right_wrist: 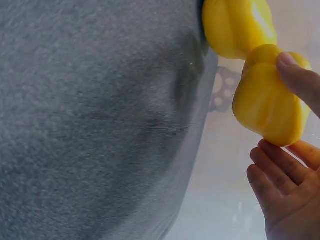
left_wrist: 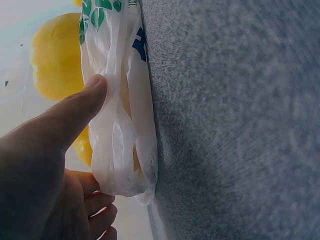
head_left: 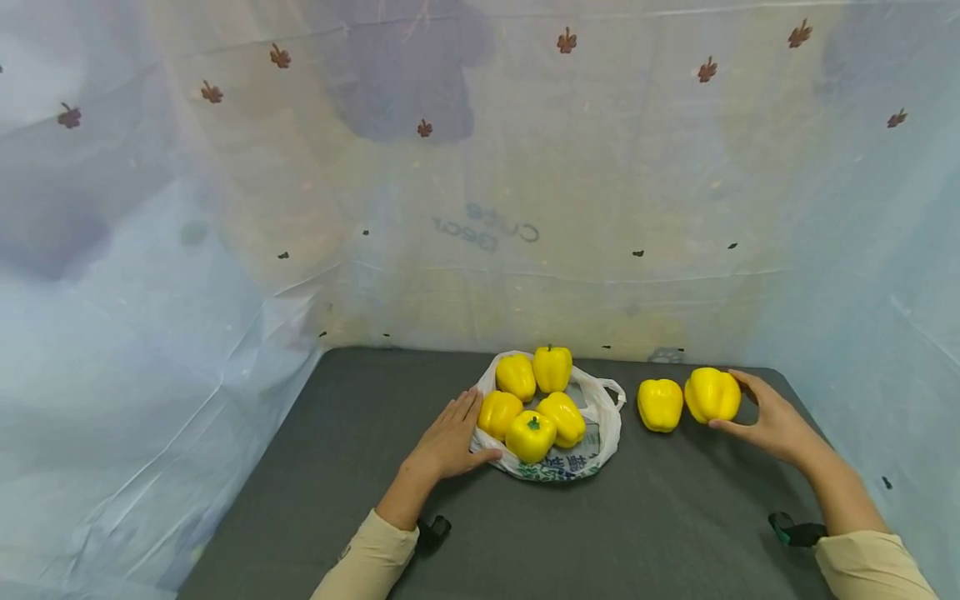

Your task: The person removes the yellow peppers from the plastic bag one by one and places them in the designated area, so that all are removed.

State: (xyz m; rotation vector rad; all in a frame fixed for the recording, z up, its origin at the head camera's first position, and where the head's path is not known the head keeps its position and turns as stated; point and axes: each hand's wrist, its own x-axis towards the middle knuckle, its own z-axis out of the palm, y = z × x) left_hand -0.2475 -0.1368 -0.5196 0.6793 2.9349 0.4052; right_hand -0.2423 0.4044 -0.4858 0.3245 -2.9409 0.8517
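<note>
Several yellow bell peppers (head_left: 531,437) sit inside a white plastic bag (head_left: 609,433) whose mouth is spread wide on the table. My left hand (head_left: 448,442) rests against the bag's left side, fingers extended. Its thumb touches the bag's near wall (left_wrist: 117,100) in the left wrist view. Between thumb and fingers, my right hand (head_left: 776,421) pinches a yellow bell pepper (head_left: 712,395) to the right of the bag. In the right wrist view this pepper (right_wrist: 272,100) is raised off the dark cloth. Just left of it, another yellow bell pepper (head_left: 660,406) stands on the table.
A dark grey cloth covers the table (head_left: 600,533). Pale printed sheeting (head_left: 480,183) hangs behind the table and along both sides. One bag handle (head_left: 615,392) loops out towards the loose pepper. Black straps (head_left: 797,531) show at my wrists.
</note>
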